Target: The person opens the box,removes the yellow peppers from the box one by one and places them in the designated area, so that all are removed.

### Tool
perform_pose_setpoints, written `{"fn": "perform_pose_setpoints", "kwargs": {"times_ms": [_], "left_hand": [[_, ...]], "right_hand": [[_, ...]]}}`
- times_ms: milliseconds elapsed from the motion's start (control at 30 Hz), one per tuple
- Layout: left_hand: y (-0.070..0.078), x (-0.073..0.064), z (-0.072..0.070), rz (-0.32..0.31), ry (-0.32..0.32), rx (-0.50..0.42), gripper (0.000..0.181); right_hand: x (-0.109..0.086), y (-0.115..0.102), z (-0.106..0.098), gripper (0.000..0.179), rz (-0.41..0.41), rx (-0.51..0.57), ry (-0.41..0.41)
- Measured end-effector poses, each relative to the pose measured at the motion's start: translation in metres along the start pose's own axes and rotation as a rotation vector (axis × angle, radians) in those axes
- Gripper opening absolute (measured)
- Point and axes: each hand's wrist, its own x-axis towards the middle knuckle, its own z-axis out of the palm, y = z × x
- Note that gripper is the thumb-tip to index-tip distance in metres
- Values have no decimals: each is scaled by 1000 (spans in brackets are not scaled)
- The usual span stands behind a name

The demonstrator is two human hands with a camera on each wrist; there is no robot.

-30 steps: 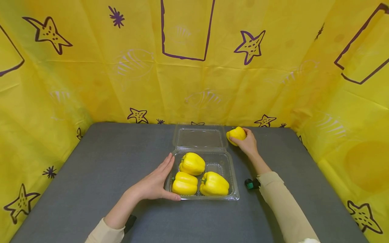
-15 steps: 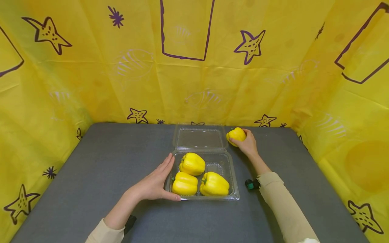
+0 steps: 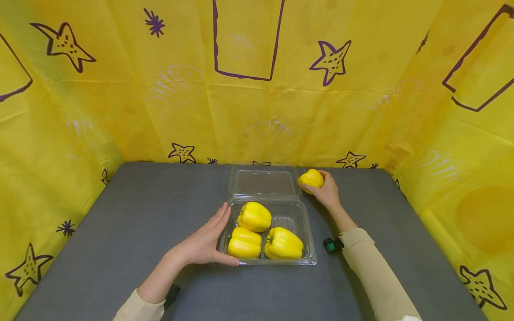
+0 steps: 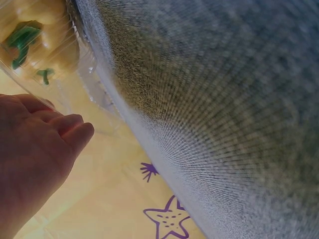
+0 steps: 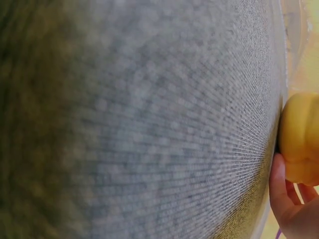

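A clear plastic clamshell container (image 3: 308,236) lies on the grey table with its lid (image 3: 265,182) folded back, away from me. Inside its base are three yellow bell peppers: one at the back left (image 3: 254,216), one at the front left (image 3: 244,243) and one at the front right (image 3: 283,243). My left hand (image 3: 205,238) rests along the container's left side, fingers straight and thumb at the front left corner. To the right of the lid, my right hand (image 3: 326,189) grips a fourth yellow pepper (image 3: 311,179) (image 5: 300,137) low at the table; its far fingers are partly hidden.
The grey table (image 3: 132,232) extends to both sides of the container. A yellow curtain (image 3: 257,111) with purple starfish drawings rises behind and beside it. Dark wrist straps (image 3: 332,244) show under both forearms.
The pepper in my right hand has shifted very slightly to the left and toward me. My left hand and the container stay where they were.
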Motion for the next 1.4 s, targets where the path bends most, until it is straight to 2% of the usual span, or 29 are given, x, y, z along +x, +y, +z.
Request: {"fn": "perform_pose_setpoints", "kwargs": {"times_ms": [600,800,1067,1400], "left_hand": [[-2,0,0,2,0,7,134],[-2,0,0,10,3,4,134],[-2,0,1,-20,-7,10,136],[-2,0,1,-2,2,13,135]], "right_hand": [[-4,0,-3,85,46,19,-34],[-9,0,-5,84,84,84,-16],[-18,-6,-10,79,124,175,22],[-37,-19,-16,76,178,298,77]]}}
